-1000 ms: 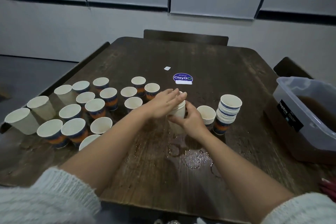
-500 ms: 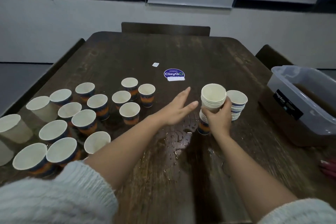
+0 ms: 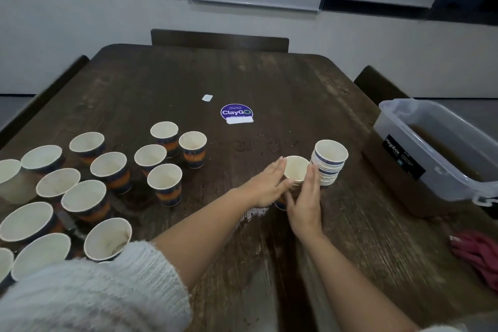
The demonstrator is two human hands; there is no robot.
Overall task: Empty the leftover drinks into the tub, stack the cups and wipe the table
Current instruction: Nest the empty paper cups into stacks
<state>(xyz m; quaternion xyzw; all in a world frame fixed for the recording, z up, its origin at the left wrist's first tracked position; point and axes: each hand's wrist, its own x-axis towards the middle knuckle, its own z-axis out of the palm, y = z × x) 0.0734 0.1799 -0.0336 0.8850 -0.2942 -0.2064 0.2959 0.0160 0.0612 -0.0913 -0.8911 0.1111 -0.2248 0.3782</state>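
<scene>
- Nearest, white knitted sleeves (image 3: 89, 296) cover both arms at the bench's (image 3: 269, 81) near edge; the dark wood there is wet, with drops and a small puddle (image 3: 253, 214) just behind the left wrist.
- A pink cloth (image 3: 478, 253) lies bunched at the right edge, near the near right corner.
- Loose paper cups (image 3: 164, 183) stand upright and empty in a crowd along the left side, from the near left corner toward the middle; some show a brown film inside.
- The left hand (image 3: 265, 186) lies with straight fingers flat against the left side of a short stack of cups (image 3: 296, 171), right of the bench's middle.
- The right hand (image 3: 305, 202) presses the same stack from the other side, fingers straight and together, palm inward; the stack sits between the two palms.
- A taller stack of cups (image 3: 330, 162) stands just beside it, toward the right edge, touching or nearly touching the right hand's fingertips.
- The clear plastic tub (image 3: 442, 170) sits at the right edge, with brown liquid inside and a black label on its side.
- Further back, a round purple sticker (image 3: 236, 113) reading "ClayGO" and a small white scrap (image 3: 207, 98) lie near the middle.
- Chair backs (image 3: 219, 40) stand past the far edge and the right edge.
</scene>
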